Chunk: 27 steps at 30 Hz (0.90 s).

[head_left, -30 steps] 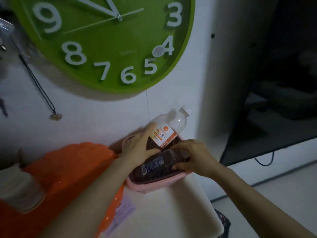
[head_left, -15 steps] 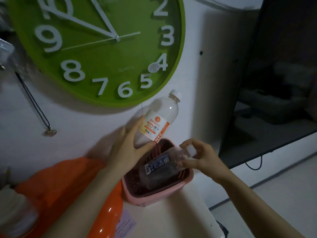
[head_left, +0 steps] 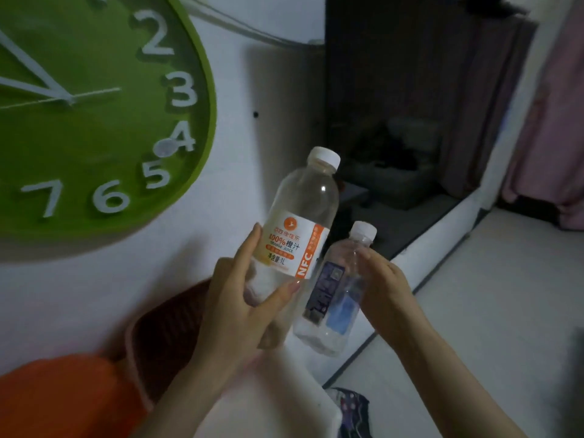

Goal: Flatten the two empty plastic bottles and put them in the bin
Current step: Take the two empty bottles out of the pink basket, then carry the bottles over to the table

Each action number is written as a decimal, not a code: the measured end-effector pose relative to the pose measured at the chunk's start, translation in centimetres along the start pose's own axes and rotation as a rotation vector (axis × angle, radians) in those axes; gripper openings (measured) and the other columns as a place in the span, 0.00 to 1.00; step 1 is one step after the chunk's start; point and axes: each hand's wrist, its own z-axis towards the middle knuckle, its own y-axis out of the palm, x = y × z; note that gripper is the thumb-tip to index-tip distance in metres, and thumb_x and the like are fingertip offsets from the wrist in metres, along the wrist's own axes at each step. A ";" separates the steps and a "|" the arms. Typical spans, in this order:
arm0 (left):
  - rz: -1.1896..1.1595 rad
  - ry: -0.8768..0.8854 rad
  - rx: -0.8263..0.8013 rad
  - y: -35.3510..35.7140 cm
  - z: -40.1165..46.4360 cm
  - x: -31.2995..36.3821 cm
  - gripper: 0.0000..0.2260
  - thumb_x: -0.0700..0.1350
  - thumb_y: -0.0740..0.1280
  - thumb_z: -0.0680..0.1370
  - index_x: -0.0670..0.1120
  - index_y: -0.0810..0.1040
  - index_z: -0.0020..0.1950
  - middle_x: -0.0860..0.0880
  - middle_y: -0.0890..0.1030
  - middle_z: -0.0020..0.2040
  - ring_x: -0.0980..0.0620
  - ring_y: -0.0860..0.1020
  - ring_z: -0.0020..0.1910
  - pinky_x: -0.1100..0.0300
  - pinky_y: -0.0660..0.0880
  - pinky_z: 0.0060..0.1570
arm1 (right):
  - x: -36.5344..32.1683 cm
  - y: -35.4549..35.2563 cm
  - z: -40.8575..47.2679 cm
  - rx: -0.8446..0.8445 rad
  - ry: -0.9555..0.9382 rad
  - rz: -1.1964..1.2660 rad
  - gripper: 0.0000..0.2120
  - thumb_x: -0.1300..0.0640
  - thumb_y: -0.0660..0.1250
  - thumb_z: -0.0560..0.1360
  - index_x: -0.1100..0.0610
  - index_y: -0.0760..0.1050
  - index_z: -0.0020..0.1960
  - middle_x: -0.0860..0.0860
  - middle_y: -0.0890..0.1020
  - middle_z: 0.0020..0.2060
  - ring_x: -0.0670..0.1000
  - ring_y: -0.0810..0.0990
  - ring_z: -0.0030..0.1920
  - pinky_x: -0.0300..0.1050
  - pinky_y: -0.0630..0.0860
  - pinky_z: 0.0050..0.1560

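Fingers of left hand (head_left: 235, 306) clasp juice bottle (head_left: 300, 222); right hand (head_left: 387, 287) grips water bottle (head_left: 335, 292) just beside.

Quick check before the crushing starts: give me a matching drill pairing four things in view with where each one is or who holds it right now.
Things:
1. orange juice bottle
2. small water bottle
3. pink basket
4. green clock

Places:
A. hanging on the wall, upper left
B. in the grip of the right hand
C. in the grip of the left hand
D. low down behind the left hand, holding no bottle

Pairs: 1-C, 2-B, 3-D, 4-A
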 end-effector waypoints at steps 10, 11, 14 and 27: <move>-0.095 -0.091 -0.333 20.0 0.9 5.5 0.43 0.67 0.68 0.58 0.58 0.63 0.71 0.54 0.69 0.55 0.59 0.72 0.52 0.64 0.72 0.44 | -4.4 -18.8 -4.3 0.239 -0.056 0.006 0.26 0.45 0.67 0.66 0.59 0.73 0.59 0.57 0.83 0.51 0.54 0.84 0.45 0.52 0.80 0.47; -0.124 -0.102 -0.365 22.5 1.0 6.2 0.42 0.66 0.69 0.57 0.58 0.65 0.70 0.55 0.69 0.54 0.59 0.73 0.52 0.63 0.73 0.44 | -4.8 -21.2 -4.5 0.286 -0.056 -0.007 0.27 0.46 0.67 0.65 0.60 0.72 0.60 0.58 0.82 0.51 0.54 0.84 0.45 0.50 0.80 0.45; -0.230 -0.132 -0.450 30.8 1.0 8.6 0.39 0.65 0.73 0.56 0.61 0.67 0.65 0.59 0.70 0.54 0.58 0.74 0.53 0.62 0.75 0.43 | -6.5 -28.5 -5.4 0.439 -0.058 -0.048 0.28 0.47 0.68 0.63 0.64 0.73 0.57 0.59 0.83 0.48 0.55 0.84 0.43 0.49 0.80 0.44; -0.483 -0.307 -0.732 62.3 0.6 17.7 0.36 0.67 0.73 0.55 0.62 0.67 0.61 0.57 0.76 0.54 0.59 0.76 0.50 0.64 0.72 0.37 | -12.2 -55.4 -5.3 0.872 -0.123 -0.163 0.23 0.44 0.65 0.68 0.63 0.79 0.50 0.61 0.82 0.42 0.56 0.80 0.45 0.49 0.78 0.50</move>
